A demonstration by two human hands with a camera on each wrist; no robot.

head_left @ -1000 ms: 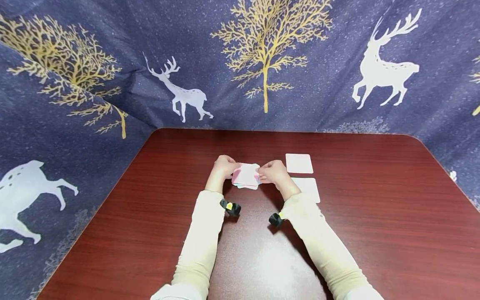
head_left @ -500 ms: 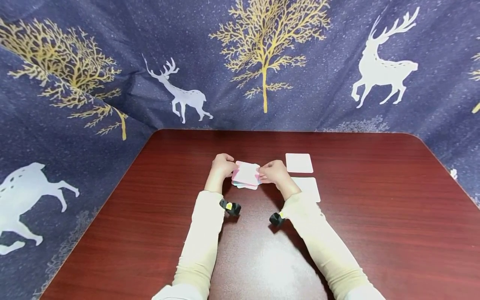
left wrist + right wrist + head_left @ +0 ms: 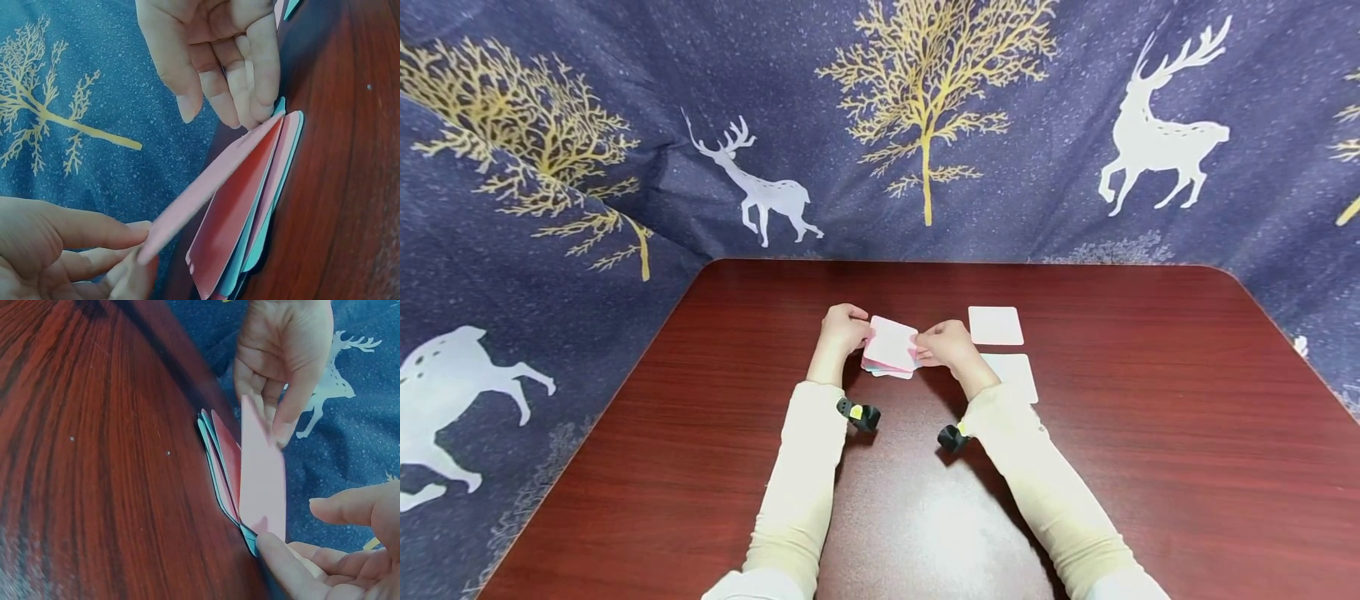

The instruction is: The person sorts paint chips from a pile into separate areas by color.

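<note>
Left hand (image 3: pixel 844 330) pinches seemingly plain card (image 3: pixel 892 342)

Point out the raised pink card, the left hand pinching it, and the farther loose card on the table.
Raised pink card (image 3: pixel 263 478): right wrist view, middle of its broad face.
Left hand (image 3: pixel 842 330): head view, back of the hand.
Farther loose card (image 3: pixel 996 326): head view, middle of its upper face.

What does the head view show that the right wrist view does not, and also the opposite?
Only the head view shows the far loose card, the near loose card and the sleeves.

Only the right wrist view shows a red card face under the raised card.

Both share the left hand pinching the raised card, the right hand at the pile, the table and the deer-printed cloth.
</note>
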